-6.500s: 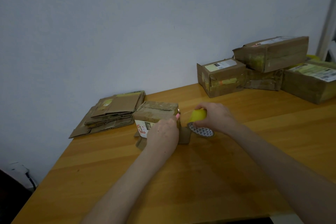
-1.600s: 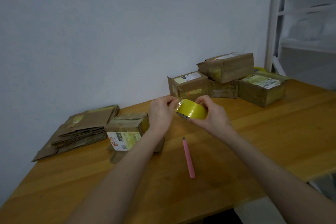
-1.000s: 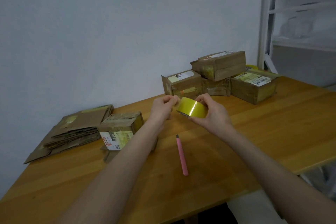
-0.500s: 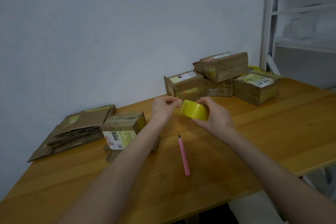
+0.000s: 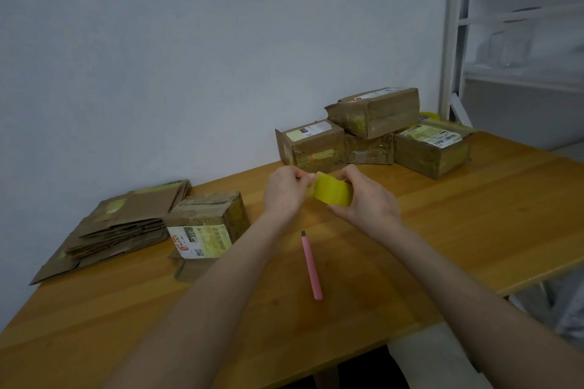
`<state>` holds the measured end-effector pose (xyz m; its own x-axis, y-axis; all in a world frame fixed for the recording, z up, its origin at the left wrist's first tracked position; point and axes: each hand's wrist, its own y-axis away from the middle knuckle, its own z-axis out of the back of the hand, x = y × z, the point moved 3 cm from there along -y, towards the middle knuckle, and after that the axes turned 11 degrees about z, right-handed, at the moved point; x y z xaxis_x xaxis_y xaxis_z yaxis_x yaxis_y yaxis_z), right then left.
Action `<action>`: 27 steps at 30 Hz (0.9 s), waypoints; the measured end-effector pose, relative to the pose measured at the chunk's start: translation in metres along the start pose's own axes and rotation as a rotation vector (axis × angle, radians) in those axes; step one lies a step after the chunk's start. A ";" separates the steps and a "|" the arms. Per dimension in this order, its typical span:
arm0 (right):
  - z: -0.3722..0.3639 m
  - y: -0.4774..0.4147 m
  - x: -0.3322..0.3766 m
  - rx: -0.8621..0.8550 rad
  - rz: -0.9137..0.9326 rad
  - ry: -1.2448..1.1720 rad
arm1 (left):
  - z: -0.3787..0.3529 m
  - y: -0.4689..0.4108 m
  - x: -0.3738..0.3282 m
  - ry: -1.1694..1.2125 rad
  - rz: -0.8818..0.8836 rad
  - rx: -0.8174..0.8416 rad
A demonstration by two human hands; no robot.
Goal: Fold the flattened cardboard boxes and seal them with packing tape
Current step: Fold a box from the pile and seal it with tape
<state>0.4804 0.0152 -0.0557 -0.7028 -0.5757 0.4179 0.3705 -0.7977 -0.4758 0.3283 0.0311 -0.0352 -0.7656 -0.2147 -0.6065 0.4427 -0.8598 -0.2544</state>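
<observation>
Wooden table (image 5: 474,215), box (image 5: 207,210) label (image 5: 199,240) illegible, tape roll (image 5: 333,194)

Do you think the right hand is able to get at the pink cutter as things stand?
Probably yes: the pink cutter lies bare on the table near the right hand, with nothing between. That hand grips the yellow tape roll, though, so it must first release it.

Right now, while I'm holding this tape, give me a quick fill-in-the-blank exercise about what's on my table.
1. The right hand holds a roll of tape coloured ____.
2. The slim tool lying on the table is ____.
3. The flattened boxes lie to the ____ of the folded box.

Missing words: yellow; pink; left.
</observation>
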 end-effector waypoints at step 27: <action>-0.162 -0.077 0.173 0.277 -0.288 -0.400 | 0.112 -0.050 0.189 -0.359 0.347 0.114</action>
<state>0.2326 0.0062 -0.0721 -0.5341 -0.3084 0.7872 0.3817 -0.9188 -0.1010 0.1087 -0.0184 -0.0525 -0.7038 -0.6248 -0.3382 0.6607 -0.7506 0.0116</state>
